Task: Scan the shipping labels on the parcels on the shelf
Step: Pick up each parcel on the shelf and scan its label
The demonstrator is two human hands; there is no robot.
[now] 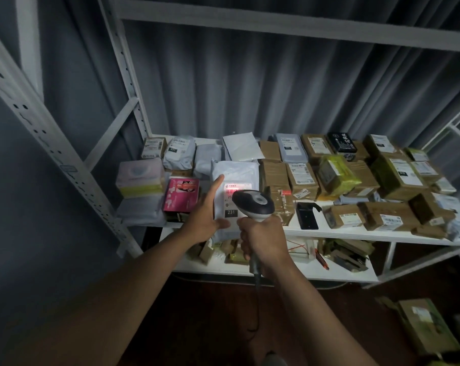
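Left hand (pixel 206 217) steadies parcel (pixel 235 178); scanner (pixel 252 203) above.

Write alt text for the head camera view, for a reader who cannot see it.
A person's right hand grips a barcode scanner, casting red light on the label of a white mailer bag, which the open left hand steadies. Boxes and bags crowd the white shelf around it.
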